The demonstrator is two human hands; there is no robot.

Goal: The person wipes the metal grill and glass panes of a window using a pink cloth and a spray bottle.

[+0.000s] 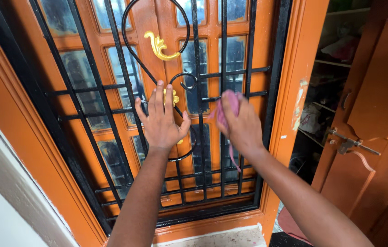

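Note:
An orange wooden window (294,68) with glass panes stands in front of me, covered by a black iron grille (88,87) with curled bars and gold leaf ornaments (159,45). My left hand (159,121) lies flat and spread against the grille's middle scroll, over a second gold ornament. My right hand (242,126) presses a pink cloth (228,107) against the bars and pane just to the right; a strip of the cloth hangs below the hand.
An orange wooden door (372,137) with a metal latch (351,144) stands open at the right. Behind it are dim shelves (331,64) with bundled items. A pale wall (2,201) runs along the left, and a light sill (221,238) sits below the window.

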